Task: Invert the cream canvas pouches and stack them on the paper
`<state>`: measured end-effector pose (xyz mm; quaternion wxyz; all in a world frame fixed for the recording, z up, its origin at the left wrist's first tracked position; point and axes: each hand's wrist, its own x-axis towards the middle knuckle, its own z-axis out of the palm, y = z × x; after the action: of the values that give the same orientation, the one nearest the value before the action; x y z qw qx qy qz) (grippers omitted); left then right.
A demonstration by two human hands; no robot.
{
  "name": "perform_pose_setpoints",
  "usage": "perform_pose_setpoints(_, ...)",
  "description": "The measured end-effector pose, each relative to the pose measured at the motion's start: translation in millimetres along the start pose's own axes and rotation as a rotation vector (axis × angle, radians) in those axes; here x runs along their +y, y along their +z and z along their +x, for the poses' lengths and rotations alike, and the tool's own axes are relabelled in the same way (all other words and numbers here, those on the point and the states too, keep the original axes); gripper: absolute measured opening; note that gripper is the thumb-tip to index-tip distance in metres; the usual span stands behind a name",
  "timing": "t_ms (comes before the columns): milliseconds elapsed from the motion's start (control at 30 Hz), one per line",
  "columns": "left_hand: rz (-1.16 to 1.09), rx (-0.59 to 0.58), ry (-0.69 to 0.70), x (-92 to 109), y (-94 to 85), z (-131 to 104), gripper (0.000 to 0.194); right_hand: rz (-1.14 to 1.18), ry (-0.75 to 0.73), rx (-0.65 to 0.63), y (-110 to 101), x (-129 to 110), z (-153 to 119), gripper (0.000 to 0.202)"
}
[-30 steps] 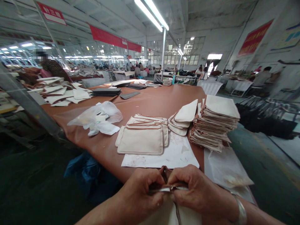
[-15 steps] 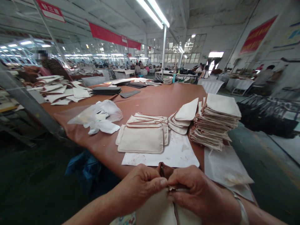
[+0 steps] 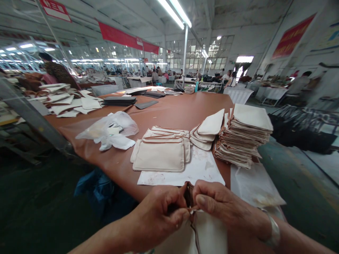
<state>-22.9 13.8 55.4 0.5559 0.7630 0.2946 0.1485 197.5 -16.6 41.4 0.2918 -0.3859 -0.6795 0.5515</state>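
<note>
Two hands are meeting at the bottom middle of the head view, and we are pinching one cream pouch (image 3: 209, 234) between them. Our left hand (image 3: 159, 213) is curling its fingers inward, thumb and forefinger closing narrowly on the pouch's top edge just left of the brown zipper tape (image 3: 195, 233). Our right hand (image 3: 222, 208) is doing the same from the other side, its fingertips touching the left hand's at the pouch's upper corner, where a dark brown bit of lining or tab (image 3: 188, 193) is sticking up between them. The pouch is hanging below both hands, close to our body and off the near edge of the tabletop (image 3: 169, 113). A silver bangle (image 3: 273, 231) is sitting on our right wrist.

Just beyond our hands, a stained white sheet (image 3: 201, 169) is lying on the brown tabletop, and a short pile of flat cream pouches (image 3: 160, 153) with brown trim is resting partly on it. To the right of that, a few pouches are fanning out (image 3: 209, 128) against a tall stack of the same pouches (image 3: 245, 135) near the tabletop's right edge. A crumpled clear plastic bag (image 3: 111, 132) is lying to the left, well apart from our hands. Farther back, dark flat pieces (image 3: 120, 101) and scattered white cut pieces (image 3: 71, 102) are covering the far left of the tabletop, with other people working at distant tables.
</note>
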Motion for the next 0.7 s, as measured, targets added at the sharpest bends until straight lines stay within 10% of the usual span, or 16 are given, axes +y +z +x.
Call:
perform_pose_setpoints(200,0.272,0.134,0.165,-9.5,4.4,0.8,0.014,-0.185,-0.062,-0.104,-3.7,4.9,3.6,0.024)
perform_pose_setpoints(467,-0.225,-0.086,-0.084,-4.0,-10.4,3.3,0.03,-0.313,-0.254,0.033,1.8,15.0,1.3,0.018)
perform_pose_setpoints(700,-0.059,-0.032,0.001,-5.8,-0.7,10.8,0.026,-0.406,-0.194,-0.044,0.5,4.6,-2.3,0.005)
